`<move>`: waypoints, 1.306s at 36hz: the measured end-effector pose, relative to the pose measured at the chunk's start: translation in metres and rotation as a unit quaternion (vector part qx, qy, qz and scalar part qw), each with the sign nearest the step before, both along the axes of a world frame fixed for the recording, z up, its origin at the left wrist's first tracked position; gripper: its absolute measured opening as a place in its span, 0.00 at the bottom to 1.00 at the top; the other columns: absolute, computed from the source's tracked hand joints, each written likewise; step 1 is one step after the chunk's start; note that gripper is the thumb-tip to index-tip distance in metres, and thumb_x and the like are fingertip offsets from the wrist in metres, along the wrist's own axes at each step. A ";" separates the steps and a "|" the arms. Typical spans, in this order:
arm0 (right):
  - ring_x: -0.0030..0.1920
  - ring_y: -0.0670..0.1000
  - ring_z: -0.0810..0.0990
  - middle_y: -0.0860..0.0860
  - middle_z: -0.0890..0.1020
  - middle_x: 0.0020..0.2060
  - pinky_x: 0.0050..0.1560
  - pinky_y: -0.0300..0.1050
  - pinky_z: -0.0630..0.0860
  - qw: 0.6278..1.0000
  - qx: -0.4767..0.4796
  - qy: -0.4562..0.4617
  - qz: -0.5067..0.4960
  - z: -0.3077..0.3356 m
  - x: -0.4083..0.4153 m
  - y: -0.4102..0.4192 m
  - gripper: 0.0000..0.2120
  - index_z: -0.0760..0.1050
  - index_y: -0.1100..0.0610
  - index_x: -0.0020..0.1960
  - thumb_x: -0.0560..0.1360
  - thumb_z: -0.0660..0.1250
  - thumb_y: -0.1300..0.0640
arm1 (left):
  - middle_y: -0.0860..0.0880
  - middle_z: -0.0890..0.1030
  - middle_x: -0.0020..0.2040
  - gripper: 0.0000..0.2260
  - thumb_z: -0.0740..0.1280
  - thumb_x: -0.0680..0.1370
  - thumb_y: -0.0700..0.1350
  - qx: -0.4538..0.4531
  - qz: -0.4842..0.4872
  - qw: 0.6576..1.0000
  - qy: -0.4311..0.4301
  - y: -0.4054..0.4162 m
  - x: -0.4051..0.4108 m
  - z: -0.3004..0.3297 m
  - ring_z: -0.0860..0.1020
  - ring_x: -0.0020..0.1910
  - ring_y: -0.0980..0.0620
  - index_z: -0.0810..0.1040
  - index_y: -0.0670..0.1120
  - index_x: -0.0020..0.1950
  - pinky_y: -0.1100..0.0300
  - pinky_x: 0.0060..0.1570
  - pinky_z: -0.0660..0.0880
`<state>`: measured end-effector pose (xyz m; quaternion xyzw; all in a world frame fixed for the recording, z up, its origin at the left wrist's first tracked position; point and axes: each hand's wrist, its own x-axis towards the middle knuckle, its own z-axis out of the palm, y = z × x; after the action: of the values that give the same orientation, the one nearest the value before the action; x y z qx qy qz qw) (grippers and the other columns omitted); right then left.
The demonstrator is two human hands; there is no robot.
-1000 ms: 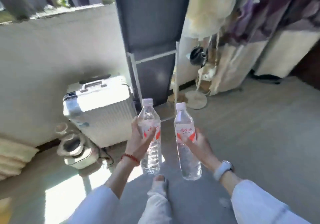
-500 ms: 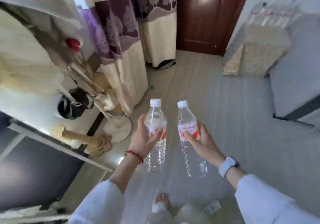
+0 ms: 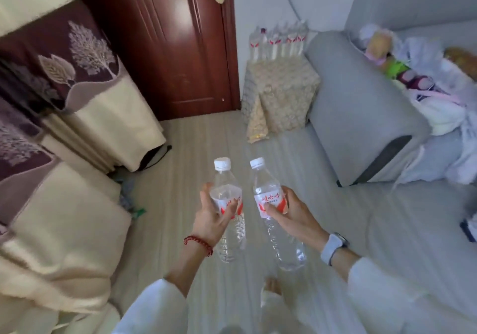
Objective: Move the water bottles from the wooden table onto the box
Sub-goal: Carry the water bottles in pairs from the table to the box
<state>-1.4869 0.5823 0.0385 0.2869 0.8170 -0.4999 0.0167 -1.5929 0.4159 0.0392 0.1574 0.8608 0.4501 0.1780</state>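
Note:
My left hand (image 3: pixel 210 217) grips a clear water bottle (image 3: pixel 227 204) with a white cap and red-and-white label, held upright in front of me. My right hand (image 3: pixel 291 213) grips a second, matching water bottle (image 3: pixel 271 204) beside it, tilted slightly. Ahead, against the far wall, stands the box (image 3: pixel 281 93) draped in a beige patterned cloth. Several water bottles (image 3: pixel 278 42) stand in a row along its back edge. The wooden table is out of view.
A dark red door (image 3: pixel 167 37) is at the back left of the box. A grey sofa (image 3: pixel 361 101) with toys and clothes lies to the right. Purple-and-cream curtains (image 3: pixel 64 101) hang on the left. Striped grey floor (image 3: pixel 206 140) stretches between me and the box.
My view has swung right, away from the suitcase and coat rack, to face the door and box. Both hands keep holding their bottles in front of me.

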 end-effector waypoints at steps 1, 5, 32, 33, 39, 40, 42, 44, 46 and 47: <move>0.51 0.51 0.79 0.48 0.80 0.51 0.56 0.52 0.75 1.000 0.000 -0.002 -0.002 0.002 -0.016 0.019 0.26 0.64 0.52 0.63 0.71 0.66 0.41 | 0.49 0.76 0.39 0.31 0.65 0.74 0.53 -0.003 -0.004 1.000 -0.002 0.019 -0.017 0.001 0.78 0.41 0.45 0.52 0.47 0.70 0.57 0.43 0.72; 0.51 0.50 0.80 0.47 0.80 0.52 0.56 0.55 0.76 1.000 -0.006 -0.002 -0.007 0.009 -0.078 0.084 0.30 0.64 0.51 0.64 0.68 0.64 0.36 | 0.40 0.80 0.42 0.29 0.65 0.73 0.56 0.002 -0.017 1.000 -0.013 0.084 -0.083 0.000 0.80 0.40 0.44 0.53 0.50 0.67 0.49 0.45 0.77; 0.49 0.47 0.80 0.44 0.79 0.48 0.55 0.50 0.78 0.992 -0.093 -0.031 -0.079 -0.031 -0.545 0.474 0.30 0.62 0.51 0.63 0.67 0.72 0.45 | 0.39 0.74 0.43 0.31 0.68 0.72 0.51 -0.004 -0.034 0.998 -0.055 0.489 -0.563 -0.037 0.77 0.42 0.41 0.57 0.46 0.69 0.52 0.44 0.75; 0.48 0.47 0.80 0.43 0.78 0.48 0.56 0.50 0.78 0.991 -0.099 -0.030 -0.081 -0.039 -0.558 0.492 0.32 0.61 0.51 0.64 0.67 0.73 0.47 | 0.42 0.73 0.41 0.32 0.69 0.72 0.52 -0.003 -0.031 0.998 -0.059 0.507 -0.575 -0.043 0.77 0.41 0.42 0.57 0.46 0.69 0.54 0.43 0.74; 0.49 0.48 0.78 0.45 0.75 0.51 0.53 0.44 0.75 0.991 -0.096 -0.052 -0.079 -0.091 -0.641 0.596 0.34 0.59 0.53 0.64 0.66 0.75 0.51 | 0.50 0.69 0.37 0.32 0.73 0.69 0.48 0.008 0.029 0.995 -0.095 0.611 -0.648 -0.095 0.69 0.33 0.56 0.60 0.46 0.67 0.71 0.30 0.67; 0.50 0.48 0.77 0.46 0.74 0.52 0.51 0.43 0.73 0.991 -0.094 -0.057 -0.081 -0.101 -0.654 0.613 0.34 0.59 0.54 0.64 0.66 0.75 0.51 | 0.50 0.70 0.39 0.33 0.74 0.68 0.48 0.007 0.038 0.994 -0.106 0.627 -0.660 -0.105 0.69 0.33 0.56 0.60 0.46 0.67 0.70 0.30 0.67; 0.52 0.49 0.74 0.47 0.72 0.52 0.50 0.42 0.70 0.990 -0.091 -0.066 -0.083 -0.121 -0.679 0.642 0.34 0.58 0.54 0.64 0.66 0.75 0.52 | 0.51 0.72 0.41 0.34 0.75 0.67 0.49 0.008 0.061 0.990 -0.127 0.653 -0.681 -0.124 0.71 0.35 0.54 0.61 0.48 0.66 0.68 0.32 0.69; 0.53 0.50 0.74 0.48 0.71 0.54 0.49 0.42 0.70 0.991 -0.082 -0.070 -0.085 -0.140 -0.703 0.666 0.36 0.56 0.55 0.64 0.66 0.75 0.53 | 0.51 0.75 0.45 0.33 0.76 0.66 0.48 0.006 0.071 0.989 -0.126 0.675 -0.701 -0.143 0.75 0.40 0.50 0.62 0.49 0.65 0.62 0.39 0.72; 0.50 0.50 0.75 0.49 0.71 0.54 0.43 0.41 0.72 0.990 -0.072 -0.084 -0.087 -0.157 -0.725 0.684 0.37 0.55 0.56 0.66 0.67 0.74 0.53 | 0.49 0.77 0.50 0.32 0.76 0.66 0.48 -0.006 0.081 0.989 -0.122 0.694 -0.719 -0.159 0.77 0.44 0.48 0.63 0.48 0.63 0.59 0.43 0.71; 0.46 0.50 0.75 0.49 0.71 0.53 0.39 0.39 0.72 0.989 -0.070 -0.090 -0.090 -0.164 -0.736 0.691 0.37 0.54 0.56 0.67 0.68 0.74 0.52 | 0.49 0.76 0.51 0.31 0.76 0.66 0.48 -0.012 0.089 0.989 -0.119 0.702 -0.727 -0.165 0.76 0.46 0.48 0.63 0.48 0.63 0.59 0.44 0.71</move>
<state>-2.2226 1.2737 -0.1255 0.4015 0.7461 -0.5272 0.0649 -2.3197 1.1182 -0.1254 0.0234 0.8494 0.4692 0.2402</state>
